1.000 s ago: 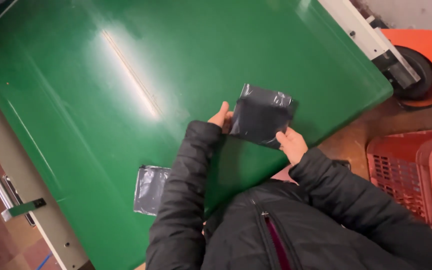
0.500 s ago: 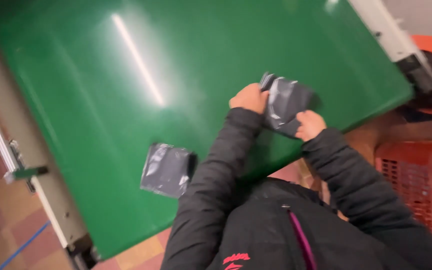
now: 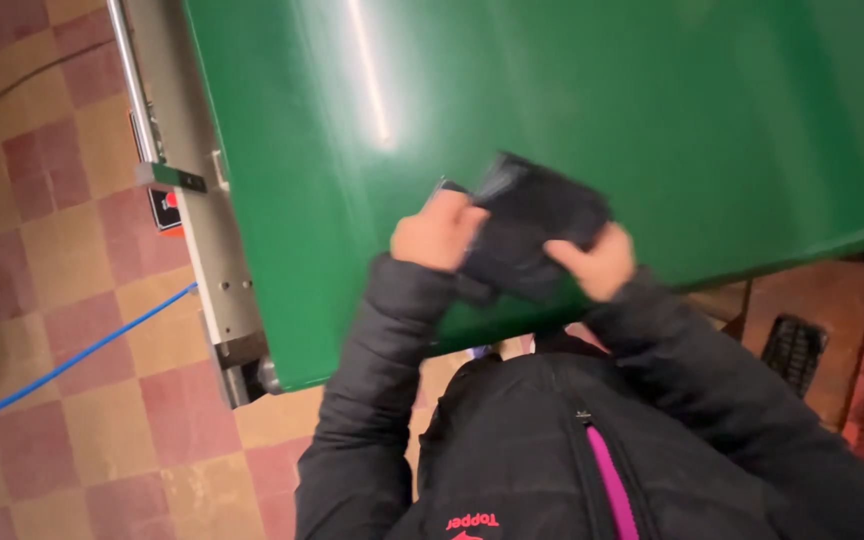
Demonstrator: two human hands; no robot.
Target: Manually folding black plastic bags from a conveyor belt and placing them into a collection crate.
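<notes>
hands both clenched on dark plastic pouch (image 3: 532, 235), left hand (image 3: 439, 232) on its left edge, right hand (image 3: 592, 262) at lower right corner; pouch held above green belt (image 3: 712, 120), blurred.

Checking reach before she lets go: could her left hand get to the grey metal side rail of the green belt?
Probably yes: the left hand grips the dark plastic bag, but bare green belt lies between it and the grey rail.

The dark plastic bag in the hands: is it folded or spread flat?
Folded or bunched, though blur hides detail: the dark plastic bag sits compact between the left hand and right hand.
</notes>
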